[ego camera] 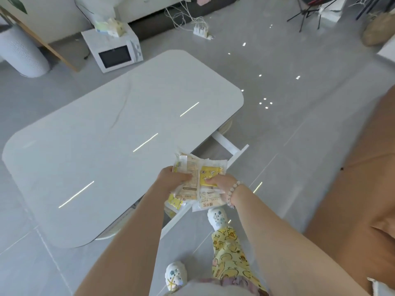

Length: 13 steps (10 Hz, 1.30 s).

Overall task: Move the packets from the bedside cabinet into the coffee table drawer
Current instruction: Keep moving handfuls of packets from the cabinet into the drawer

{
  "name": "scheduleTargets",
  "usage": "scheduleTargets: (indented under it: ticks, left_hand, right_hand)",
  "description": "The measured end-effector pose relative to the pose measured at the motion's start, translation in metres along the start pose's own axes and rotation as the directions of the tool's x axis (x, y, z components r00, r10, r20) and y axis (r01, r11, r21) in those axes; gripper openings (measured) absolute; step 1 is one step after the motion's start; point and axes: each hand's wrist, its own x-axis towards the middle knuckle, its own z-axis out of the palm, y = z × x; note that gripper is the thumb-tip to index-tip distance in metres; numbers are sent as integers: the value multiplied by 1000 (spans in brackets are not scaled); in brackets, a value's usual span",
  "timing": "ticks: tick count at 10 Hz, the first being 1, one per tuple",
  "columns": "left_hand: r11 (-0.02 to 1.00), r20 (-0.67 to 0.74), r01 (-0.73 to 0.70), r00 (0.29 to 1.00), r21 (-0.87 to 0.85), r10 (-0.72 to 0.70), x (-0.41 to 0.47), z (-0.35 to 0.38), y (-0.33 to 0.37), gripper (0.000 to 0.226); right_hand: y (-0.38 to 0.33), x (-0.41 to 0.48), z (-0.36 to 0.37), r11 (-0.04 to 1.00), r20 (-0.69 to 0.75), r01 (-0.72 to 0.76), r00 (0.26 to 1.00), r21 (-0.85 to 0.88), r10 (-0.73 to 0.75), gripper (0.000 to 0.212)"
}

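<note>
Nearest the person are two white shoes (175,274) on the grey floor (288,116) and one leg of yellow patterned trousers (230,253). Two bare arms reach forward over them. The right wrist wears one bracelet (233,193) of pale beads.

Both hands hold one loose bundle of packets (199,167), white and yellow. At least four overlap, but the exact count cannot be told. The left hand (177,178) grips the bundle's left edge, its thumb curled over the top sheet and its fingers hidden beneath. The right hand (221,184) grips the right side, its thumb pressed onto a yellow face, the other fingers out of sight under the pile.

The bundle hangs above the one open drawer (236,155), which is pulled out from the near right side of the coffee table (106,129). Hands and packets cover most of the drawer's inside. One yellow packet (175,202) shows just below the left hand. Whether it lies in the drawer or belongs to the bundle cannot be told.

A tan sofa (352,171) fills the right. Beyond the table, one white microwave (117,54) sits on the floor with tissue packs (111,27) on top. A white air purifier (21,54) stands at the far left, and one power strip (201,30) with tangled cables lies farther back.
</note>
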Motion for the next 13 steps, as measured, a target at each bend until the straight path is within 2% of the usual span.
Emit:
scheduleTargets:
  ticks: [1,3,4,5,6,7,8,9,11,12,13]
  left_hand:
    - [998,-57,37,998,-41,-39,26,13,18,25]
    - [989,-81,133,987,-59,-138,85,58,41,32]
    - [985,-112,163,979,-63,-170,127,90,45,33]
    - [971,-130,219,964,-98,-230,162,115,38,38]
    - [956,-185,269,940,-113,-287,197,132,26,46]
    - [949,-254,308,914,-70,-315,235,140,10,47]
    - [939,-300,343,893,-30,-336,281,140,-7,62]
    - [926,-357,376,864,-6,-354,329,136,-34,78]
    - [882,-430,445,834,155,-346,406,135,-92,67]
    - [854,-421,452,848,258,-322,436,138,-113,63]
    - [816,-450,425,862,391,-233,456,141,-124,60]
  right_hand:
    - [-21,31,-19,999,38,-6,999,-35,7,54]
    - [-42,109,-70,985,112,-94,987,-146,111,56]
    - [-55,144,-99,965,131,-131,978,-228,164,32]
    - [-58,187,-121,949,153,-167,965,-267,213,24]
    - [-50,235,-126,934,156,-191,957,-302,246,25]
    - [-41,288,-116,911,133,-187,959,-368,251,33]
    - [-31,344,-99,885,128,-182,957,-430,259,52]
    - [-17,394,-81,891,135,-147,965,-429,224,52]
    - [31,478,-45,845,98,-129,973,-519,209,24]
    - [46,506,-35,826,76,-121,978,-551,194,14]
    - [55,528,-31,792,82,-80,983,-605,162,26]
